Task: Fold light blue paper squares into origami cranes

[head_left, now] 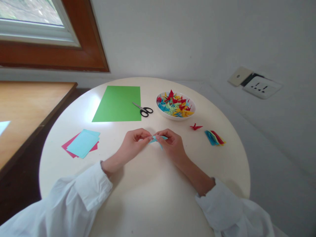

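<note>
Both hands meet over the middle of a round cream table (148, 197). My left hand (133, 143) and my right hand (171, 144) each pinch an end of a small light-blue folded paper piece (156, 139), held just above the tabletop. White sleeves cover both forearms. A finished red paper crane (196, 126) lies to the right of my right hand. Beyond it sits a white bowl (175, 114) filled with several coloured paper cranes.
A green sheet (118, 102) lies at the back with black-handled scissors (144, 110) beside it. A light-blue and pink paper stack (82, 143) is at the left. Folded coloured strips (214, 137) lie at the right. A wooden sill (27, 108) adjoins the left; wall sockets (261, 87) are at the right.
</note>
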Motion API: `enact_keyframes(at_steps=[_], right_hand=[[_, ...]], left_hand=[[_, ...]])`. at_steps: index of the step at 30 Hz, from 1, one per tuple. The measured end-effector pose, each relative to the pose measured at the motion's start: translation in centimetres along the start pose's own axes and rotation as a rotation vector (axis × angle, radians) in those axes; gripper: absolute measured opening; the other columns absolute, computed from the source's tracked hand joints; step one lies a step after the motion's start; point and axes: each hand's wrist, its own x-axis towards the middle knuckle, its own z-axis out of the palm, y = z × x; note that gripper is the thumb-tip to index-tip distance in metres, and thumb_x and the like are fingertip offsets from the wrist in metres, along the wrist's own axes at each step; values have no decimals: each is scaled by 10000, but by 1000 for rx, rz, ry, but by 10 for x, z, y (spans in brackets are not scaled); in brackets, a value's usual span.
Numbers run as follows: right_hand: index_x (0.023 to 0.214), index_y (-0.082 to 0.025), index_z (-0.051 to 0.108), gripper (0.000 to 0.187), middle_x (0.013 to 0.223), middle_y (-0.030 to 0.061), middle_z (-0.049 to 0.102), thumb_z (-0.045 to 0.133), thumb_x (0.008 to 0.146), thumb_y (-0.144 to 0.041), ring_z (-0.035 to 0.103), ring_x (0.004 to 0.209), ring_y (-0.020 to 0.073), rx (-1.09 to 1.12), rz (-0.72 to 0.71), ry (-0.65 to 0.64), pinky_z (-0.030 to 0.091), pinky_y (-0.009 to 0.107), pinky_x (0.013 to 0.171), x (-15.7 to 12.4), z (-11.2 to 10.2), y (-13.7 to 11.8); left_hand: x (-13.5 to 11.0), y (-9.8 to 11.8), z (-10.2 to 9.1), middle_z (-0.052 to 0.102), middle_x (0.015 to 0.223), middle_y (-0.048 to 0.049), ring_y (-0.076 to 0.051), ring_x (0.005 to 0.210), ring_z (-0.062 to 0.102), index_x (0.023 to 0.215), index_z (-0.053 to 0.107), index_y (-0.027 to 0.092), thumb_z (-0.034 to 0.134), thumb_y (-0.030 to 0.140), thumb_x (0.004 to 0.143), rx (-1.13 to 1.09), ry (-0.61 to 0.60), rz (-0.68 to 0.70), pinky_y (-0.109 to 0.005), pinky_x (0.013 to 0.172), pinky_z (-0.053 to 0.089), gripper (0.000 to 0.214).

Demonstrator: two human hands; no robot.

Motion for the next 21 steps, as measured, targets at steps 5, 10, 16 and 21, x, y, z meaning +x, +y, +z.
enact_keyframes(at_steps=[5, 10, 16, 21], right_hand=[[671, -179, 598, 106, 653, 8, 618, 604, 690, -284, 569, 620, 140, -39, -32, -4, 470, 262, 587, -1, 0, -1], [665, -174, 597, 84, 655, 10, 615, 603, 688, -255, 575, 624, 139, -58, -57, 15, 478, 256, 597, -2, 0, -2], [682, -170, 593, 70, 672, 14, 621, 598, 697, -238, 576, 632, 133, -86, -101, 32, 476, 243, 599, -3, 0, 0], [680, -175, 589, 52, 684, 14, 623, 597, 699, -222, 578, 644, 134, -80, -126, 33, 476, 243, 612, -4, 0, 2]], left_hand=[[0, 1, 0, 612, 592, -13, -93, 540, 510, 630, 616, 129, 652, 293, 636, -20, -6, -48, -210, 511, 372, 168], [0, 0, -1, 610, 578, -10, -88, 515, 490, 626, 618, 127, 645, 319, 632, -40, -15, -88, -203, 480, 335, 195], [0, 1, 0, 590, 550, 5, -63, 466, 444, 643, 617, 117, 642, 326, 623, -41, -12, -129, -183, 439, 280, 211], [0, 1, 1, 598, 558, 3, -61, 460, 453, 667, 608, 115, 668, 329, 600, -74, -3, -146, -176, 433, 282, 232]])
